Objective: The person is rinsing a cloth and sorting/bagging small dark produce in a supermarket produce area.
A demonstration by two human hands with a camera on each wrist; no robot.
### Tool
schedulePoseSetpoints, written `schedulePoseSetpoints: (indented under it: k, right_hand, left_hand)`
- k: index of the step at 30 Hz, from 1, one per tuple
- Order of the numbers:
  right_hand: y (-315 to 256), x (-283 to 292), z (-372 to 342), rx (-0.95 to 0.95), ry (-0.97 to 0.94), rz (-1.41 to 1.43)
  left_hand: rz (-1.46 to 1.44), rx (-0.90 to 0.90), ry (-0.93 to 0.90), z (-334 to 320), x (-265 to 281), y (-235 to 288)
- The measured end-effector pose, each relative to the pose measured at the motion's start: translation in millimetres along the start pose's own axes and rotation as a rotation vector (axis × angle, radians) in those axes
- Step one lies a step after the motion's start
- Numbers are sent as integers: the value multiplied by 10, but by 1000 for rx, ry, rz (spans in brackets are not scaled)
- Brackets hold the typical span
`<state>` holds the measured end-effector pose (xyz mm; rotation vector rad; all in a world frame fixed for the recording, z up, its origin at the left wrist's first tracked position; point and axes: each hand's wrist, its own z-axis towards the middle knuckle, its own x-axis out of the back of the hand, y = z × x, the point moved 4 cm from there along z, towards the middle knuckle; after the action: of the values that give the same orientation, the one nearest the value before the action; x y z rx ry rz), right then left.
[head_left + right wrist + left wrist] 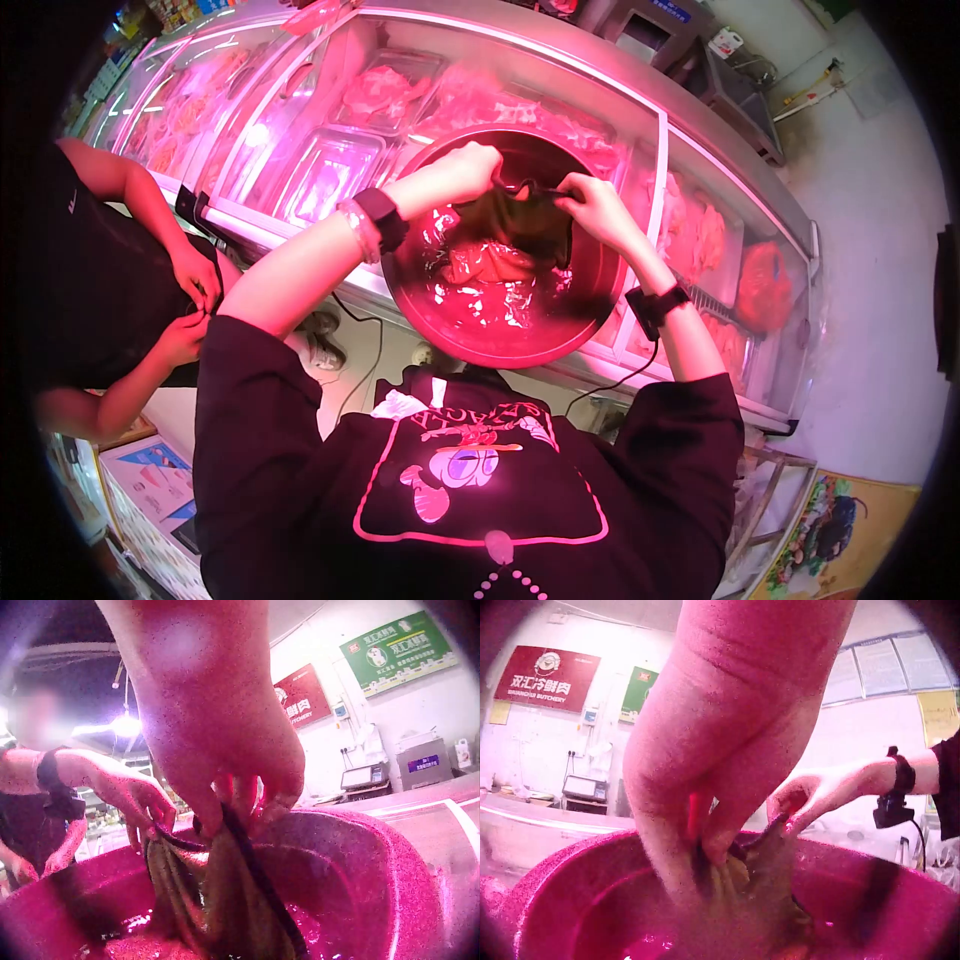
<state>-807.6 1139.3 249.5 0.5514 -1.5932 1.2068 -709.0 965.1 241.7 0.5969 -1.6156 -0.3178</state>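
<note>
Left hand [466, 172] and right hand [602, 210] each pinch the dark cloth [515, 226] by its upper edge — edge runs side to side between them, neither hand nearer — rest hanging below inside the round basin [495, 350].

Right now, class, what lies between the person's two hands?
In the head view, a dark cloth spans from the left hand to the right hand.

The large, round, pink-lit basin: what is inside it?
A dark brownish fabric cloth with a darker edge, held by the left hand and right hand, hangs over shiny, glinting liquid, apparently water. The cloth covers part of the basin's interior; whatever lies beneath it there cannot be seen.
</note>
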Motion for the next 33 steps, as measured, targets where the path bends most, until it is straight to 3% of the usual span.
schedulePoseSetpoints:
  k: [3, 5, 8, 9, 10, 12, 13, 14, 16, 17, 18, 21, 25, 27, 30, 32, 33]
  right_hand:
    - [-127, 163, -87, -14, 157, 370]
    - [-315, 229, -119, -34, 172, 434]
    - [-348, 148, -52, -57, 169, 481]
    - [-357, 115, 4, 16, 225, 574]
    - [-370, 111, 20, 90, 281, 666]
    - [-359, 191, -23, 51, 300, 683]
    - [-361, 249, -54, 33, 322, 626]
    - [-345, 287, -81, 15, 344, 568]
    - [-373, 349, -118, 43, 379, 502]
    - [-475, 437, -161, 69, 360, 430]
    - [-560, 505, -190, 95, 341, 358]
    - [-637, 675, -213, 116, 410, 433]
    - [-933, 1069, -172, 275, 487, 611]
    - [-1097, 1253, -169, 368, 521, 625]
    - [-1151, 1469, -233, 373, 548, 678]
    - [-1062, 1488, -298, 341, 527, 673]
    - [-991, 1479, -323, 311, 503, 670]
  left_hand:
    - [-138, -151, 118, 87, -1, 32]
    - [-370, -198, 205, -44, 135, 309]
    - [-446, -328, 319, -177, 296, 602]
    - [-442, -367, 365, -208, 342, 672]
    - [-441, -367, 364, -245, 378, 714]
    - [-493, -419, 395, -323, 452, 781]
    - [-626, -469, 325, -329, 452, 773]
    - [-625, -469, 324, -328, 455, 736]
    - [-893, -399, 287, -273, 424, 568]
    - [-719, -325, 339, -216, 397, 440]
    - [-719, -326, 338, -225, 327, 336]
    - [-274, -276, 38, -113, -185, 28]
    - [-499, -234, -36, -201, -291, 246]
    - [-814, -267, -158, -248, -178, 467]
    - [-895, -201, -202, -45, -208, 428]
    - [-909, -202, -152, -1, -170, 365]
    - [-837, -151, -32, 132, -206, 194]
